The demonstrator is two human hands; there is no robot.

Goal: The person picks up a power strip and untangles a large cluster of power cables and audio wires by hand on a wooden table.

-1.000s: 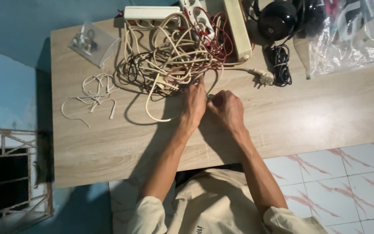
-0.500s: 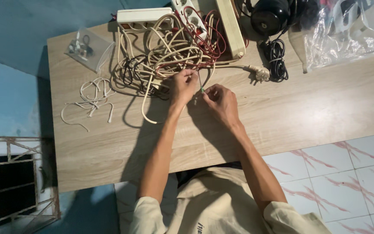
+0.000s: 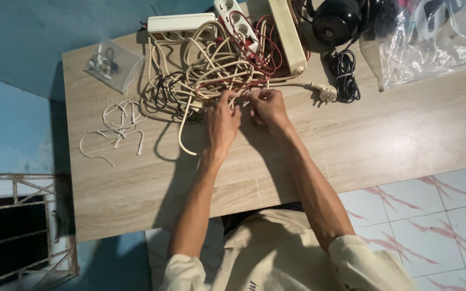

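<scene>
Both hands are working at the near edge of the tangled cream cables point(image 3: 211, 70). The left hand point(image 3: 223, 123) and right hand point(image 3: 267, 106) are each pinching a strand; the tangle is lying directly beyond the fingertips, toward the power strips point(image 3: 182, 24).

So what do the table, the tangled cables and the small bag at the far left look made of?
Table: wood-look laminate, matte, printed pale grain. Tangled cables: cream, red and black rubbery plastic sheathing, bending in soft loops. Small bag: thin clear plastic, glossy; contents show through.

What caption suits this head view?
Both hands, left hand and right hand, work at a tangle of cream cords on a wooden table.
</scene>
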